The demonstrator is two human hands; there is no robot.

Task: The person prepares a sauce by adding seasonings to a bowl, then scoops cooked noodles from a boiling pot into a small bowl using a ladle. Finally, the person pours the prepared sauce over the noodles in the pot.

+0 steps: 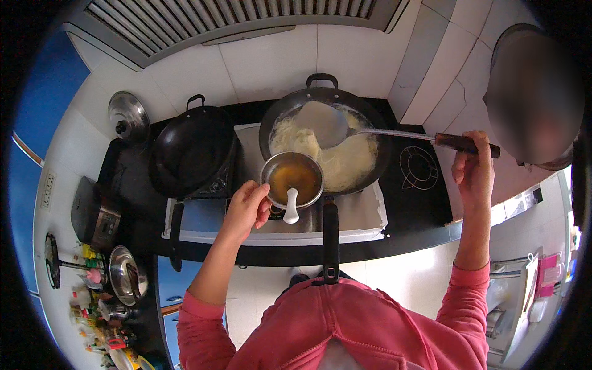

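Note:
My left hand grips the rim of a small metal bowl at its left side. Brown liquid fills part of the bowl, and a white spoon leans over its near edge. The bowl is above the near left part of a black wok, which holds pale thin noodles in cloudy liquid. My right hand holds the dark handle of a metal spatula out to the right. The spatula's broad blade lies over the noodles, towards the wok's far side.
An empty black wok stands on the left burner. The near wok's long handle points at my body. A metal lid leans on the tiled wall. A rice cooker, a metal basin and a round wire stand are also on the counter.

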